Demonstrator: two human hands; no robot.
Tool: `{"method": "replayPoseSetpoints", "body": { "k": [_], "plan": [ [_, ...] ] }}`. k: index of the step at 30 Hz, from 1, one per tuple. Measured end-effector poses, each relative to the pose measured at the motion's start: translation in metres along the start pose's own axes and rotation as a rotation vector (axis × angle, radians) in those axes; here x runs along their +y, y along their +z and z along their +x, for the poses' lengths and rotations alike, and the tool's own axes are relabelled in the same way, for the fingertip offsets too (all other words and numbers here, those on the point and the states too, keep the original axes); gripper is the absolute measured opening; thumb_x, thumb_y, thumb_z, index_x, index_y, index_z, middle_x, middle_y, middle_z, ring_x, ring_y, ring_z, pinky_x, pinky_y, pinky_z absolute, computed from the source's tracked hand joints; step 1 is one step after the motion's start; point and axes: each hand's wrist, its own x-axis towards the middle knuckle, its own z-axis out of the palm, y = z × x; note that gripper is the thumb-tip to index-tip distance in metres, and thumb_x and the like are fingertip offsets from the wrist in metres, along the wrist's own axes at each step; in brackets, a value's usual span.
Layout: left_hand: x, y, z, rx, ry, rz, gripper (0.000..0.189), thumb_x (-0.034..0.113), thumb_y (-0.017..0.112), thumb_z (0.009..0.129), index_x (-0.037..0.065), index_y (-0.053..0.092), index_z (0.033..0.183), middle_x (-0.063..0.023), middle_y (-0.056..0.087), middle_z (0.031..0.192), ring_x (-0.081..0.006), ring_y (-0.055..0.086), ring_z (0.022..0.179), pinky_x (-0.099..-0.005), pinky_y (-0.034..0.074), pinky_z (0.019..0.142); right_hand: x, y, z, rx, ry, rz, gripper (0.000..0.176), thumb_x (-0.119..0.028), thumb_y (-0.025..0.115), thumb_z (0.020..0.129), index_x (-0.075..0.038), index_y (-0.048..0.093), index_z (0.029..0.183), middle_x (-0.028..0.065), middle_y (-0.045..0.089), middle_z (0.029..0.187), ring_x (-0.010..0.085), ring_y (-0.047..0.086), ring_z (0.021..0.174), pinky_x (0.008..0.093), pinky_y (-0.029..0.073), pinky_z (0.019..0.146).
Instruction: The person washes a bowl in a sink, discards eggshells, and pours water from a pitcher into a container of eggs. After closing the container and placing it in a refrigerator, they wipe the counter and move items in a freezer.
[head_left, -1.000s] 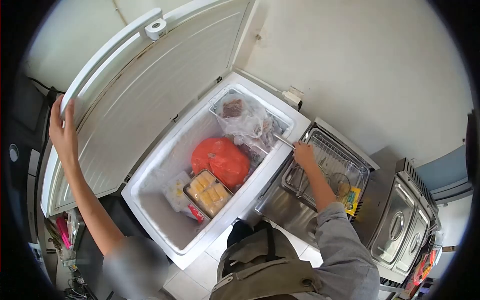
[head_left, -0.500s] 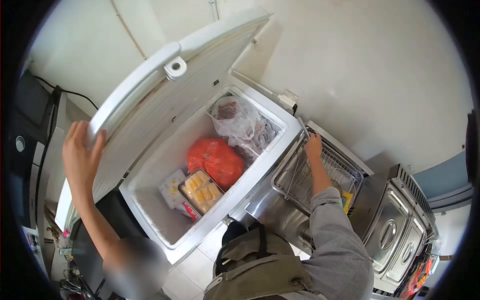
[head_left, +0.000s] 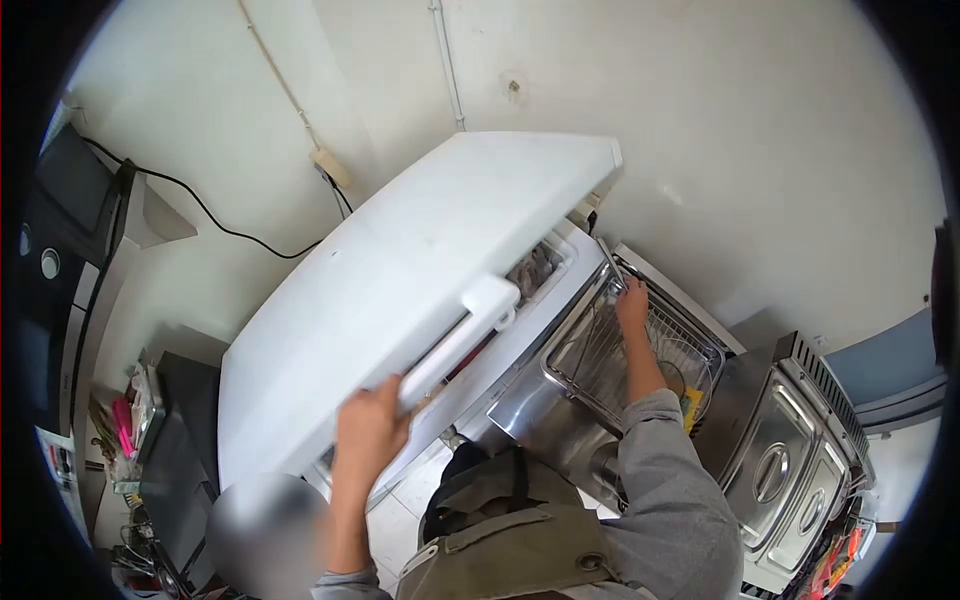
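The white lid [head_left: 400,270] of a chest freezer [head_left: 575,265] is partly lowered, with a gap along its front. My left hand [head_left: 372,430] is closed round the front edge of this lid, below its handle [head_left: 490,300]. Through the gap, a little of the freezer's contents [head_left: 535,270] shows at the right end. My right hand [head_left: 632,303] is closed at the far end of a wire basket [head_left: 690,345], on a metal handle [head_left: 607,258]; the fingertips are partly hidden. The basket sits in a stainless steel basin [head_left: 545,420] beside the freezer.
Steel lidded food pans [head_left: 775,470] stand at the right. A yellow packet [head_left: 691,404] lies by the basket. On the left are a dark appliance [head_left: 60,260] and a black box [head_left: 185,430]. A black cable [head_left: 215,215] runs along the wall.
My left hand has swung the freezer lid down from raised to nearly shut, hiding the red bag and the tray of yellow food. My right hand stays at the basket.
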Motion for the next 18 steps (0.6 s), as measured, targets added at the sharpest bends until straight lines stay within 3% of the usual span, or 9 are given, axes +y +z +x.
{"method": "replayPoseSetpoints", "body": {
  "k": [6, 10, 12, 13, 15, 18],
  "plan": [
    [0.011, 0.1, -0.026, -0.016, -0.003, -0.063, 0.037, 0.012, 0.068, 0.064, 0.008, 0.051, 0.096, -0.0139, 0.061, 0.067, -0.0349, 0.06, 0.063, -0.0438, 0.047, 0.057, 0.009, 0.002, 0.002, 0.037, -0.06, 0.104, 0.024, 0.0, 0.056, 0.077, -0.003, 0.062, 0.101, 0.0214, 0.058, 0.1, 0.0381, 0.057, 0.091, 0.0445, 0.047, 0.078],
    [0.01, 0.1, -0.024, 0.006, -0.042, -0.083, 0.038, 0.013, 0.069, 0.062, 0.009, 0.051, 0.096, -0.0142, 0.061, 0.066, -0.035, 0.061, 0.064, -0.0437, 0.048, 0.056, -0.004, -0.012, -0.013, 0.071, -0.26, 0.233, 0.022, 0.004, 0.057, 0.074, -0.002, 0.063, 0.095, 0.0187, 0.06, 0.085, 0.0374, 0.06, 0.078, 0.0447, 0.048, 0.071],
    [0.01, 0.082, -0.019, -0.032, -0.107, -0.137, 0.039, 0.011, 0.067, 0.062, 0.009, 0.056, 0.1, -0.0165, 0.063, 0.073, -0.0383, 0.061, 0.071, -0.047, 0.047, 0.064, -0.022, -0.019, -0.03, -0.11, -0.26, 0.302, 0.021, 0.005, 0.055, 0.075, -0.001, 0.063, 0.093, 0.0176, 0.061, 0.087, 0.0338, 0.061, 0.079, 0.0398, 0.05, 0.07],
    [0.01, 0.071, -0.016, -0.024, -0.118, -0.132, 0.039, 0.011, 0.066, 0.062, 0.009, 0.057, 0.1, -0.0168, 0.063, 0.074, -0.0383, 0.061, 0.071, -0.0468, 0.047, 0.064, -0.031, -0.02, -0.037, -0.113, -0.258, 0.297, 0.021, 0.005, 0.055, 0.075, -0.001, 0.063, 0.093, 0.0176, 0.061, 0.087, 0.0338, 0.061, 0.079, 0.0398, 0.05, 0.07],
    [0.015, 0.046, -0.01, 0.055, -0.14, -0.125, 0.032, 0.009, 0.065, 0.061, 0.009, 0.06, 0.093, -0.0171, 0.063, 0.072, -0.0363, 0.061, 0.07, -0.0456, 0.048, 0.063, -0.041, -0.021, -0.054, -0.392, -0.318, 0.514, 0.02, 0.005, 0.058, 0.074, -0.002, 0.065, 0.091, 0.0182, 0.061, 0.083, 0.0345, 0.06, 0.078, 0.039, 0.049, 0.071],
    [0.012, 0.014, 0.001, 0.018, -0.231, -0.044, 0.036, 0.01, 0.064, 0.062, 0.011, 0.061, 0.098, -0.0177, 0.062, 0.071, -0.0374, 0.061, 0.07, -0.0456, 0.048, 0.064, -0.053, -0.042, -0.071, -0.558, -0.398, 0.488, 0.02, 0.005, 0.059, 0.074, -0.002, 0.065, 0.091, 0.0175, 0.061, 0.081, 0.0335, 0.06, 0.078, 0.0374, 0.049, 0.07]
  ]
}}
